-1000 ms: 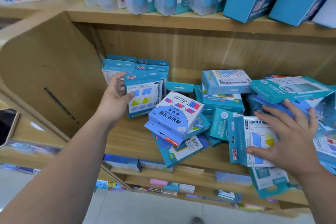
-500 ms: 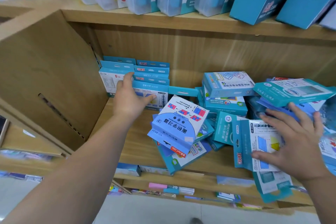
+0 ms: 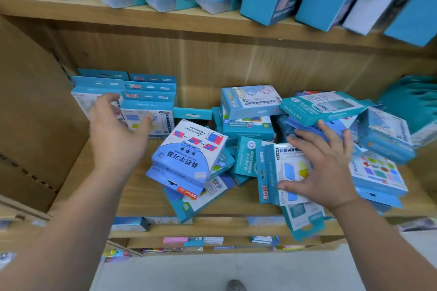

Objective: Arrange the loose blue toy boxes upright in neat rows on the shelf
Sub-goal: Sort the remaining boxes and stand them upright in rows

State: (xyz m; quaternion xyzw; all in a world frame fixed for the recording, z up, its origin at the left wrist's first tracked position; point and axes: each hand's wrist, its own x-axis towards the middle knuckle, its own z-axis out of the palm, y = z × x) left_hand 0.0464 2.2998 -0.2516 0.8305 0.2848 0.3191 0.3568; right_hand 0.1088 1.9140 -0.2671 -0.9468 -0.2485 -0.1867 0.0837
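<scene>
Wooden shelf [image 3: 132, 196]: upright rows [image 3: 149, 111] stand back left, loose boxes [image 3: 189, 156] heaped to their right. My left hand [image 3: 115, 139] hovers empty, fingers [image 3: 142, 125] spread, by the rows; right hand [image 3: 326, 172] lies splayed on one box [image 3: 281, 168]. Best grip its edges, stand it flush.

Logged two forearms [image 3: 71, 208], bare along the whole visible length up to the frame edge. Left hand [image 3: 115, 134] and right hand [image 3: 324, 172] likewise bare, wrists included. At bottom edge, rounded grey toe of a shoe [image 3: 235, 285], small dark spots on top; rest cut off. Clothing otherwise out of view.
</scene>
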